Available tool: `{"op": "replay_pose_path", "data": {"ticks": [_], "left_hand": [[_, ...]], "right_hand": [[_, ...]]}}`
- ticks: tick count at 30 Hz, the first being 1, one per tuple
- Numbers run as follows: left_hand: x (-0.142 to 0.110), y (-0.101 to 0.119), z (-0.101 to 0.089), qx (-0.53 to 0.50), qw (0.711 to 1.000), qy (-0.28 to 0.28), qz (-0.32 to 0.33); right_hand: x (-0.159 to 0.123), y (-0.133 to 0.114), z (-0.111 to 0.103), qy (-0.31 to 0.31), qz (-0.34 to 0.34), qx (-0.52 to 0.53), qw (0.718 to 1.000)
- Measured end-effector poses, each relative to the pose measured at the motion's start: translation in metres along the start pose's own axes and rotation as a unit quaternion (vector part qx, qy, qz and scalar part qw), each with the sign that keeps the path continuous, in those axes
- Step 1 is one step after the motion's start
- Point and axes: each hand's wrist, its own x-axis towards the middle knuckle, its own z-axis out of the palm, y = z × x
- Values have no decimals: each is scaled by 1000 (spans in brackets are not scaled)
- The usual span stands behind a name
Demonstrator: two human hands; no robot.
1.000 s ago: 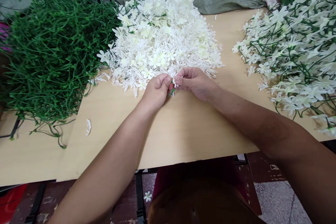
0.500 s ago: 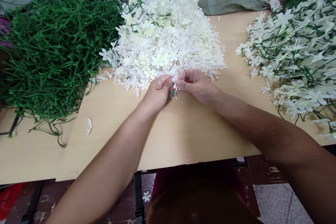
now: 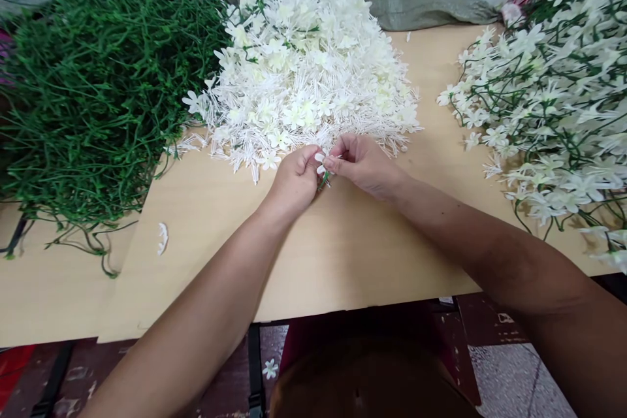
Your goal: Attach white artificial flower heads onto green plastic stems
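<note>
Both my hands meet over the table, just in front of the heap of white artificial flowers [image 3: 313,72]. My left hand [image 3: 295,177] is closed around a green plastic stem [image 3: 324,179], of which only a short piece shows. A small white artificial flower [image 3: 320,160] sits at the stem's upper end, petals spread. My right hand [image 3: 361,162] pinches at this flower between thumb and forefinger. How flower and stem join is hidden by the fingers.
A tangled pile of green stems [image 3: 98,91] lies at the left. White flowers on green stems [image 3: 553,111] are heaped at the right. A white scrap [image 3: 162,238] rests on the wooden tabletop [image 3: 210,209]. One fallen flower [image 3: 270,369] is below the table edge.
My right fingers have shifted slightly on the flower, and its petals show more plainly between my hands. My left hand stays closed in nearly the same place.
</note>
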Motion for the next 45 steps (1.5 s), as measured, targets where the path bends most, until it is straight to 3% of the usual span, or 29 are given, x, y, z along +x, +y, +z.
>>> {"op": "replay_pose_path", "data": {"ticks": [6, 13, 22, 30, 45], "left_hand": [[2, 2, -5, -60, 996, -59, -36], [6, -1, -17, -97, 988, -114, -34], [7, -2, -13, -96, 990, -94, -50], [6, 1, -13, -91, 990, -101, -35], [2, 9, -12, -131, 982, -127, -43]], "right_hand": [[4, 4, -6, -20, -23, 84, 996], [6, 4, -18, -74, 13, 199, 977], [9, 4, -22, -112, 18, 224, 968], [7, -1, -22, -118, 38, 182, 976], [10, 3, -26, -162, 42, 205, 964]]}}
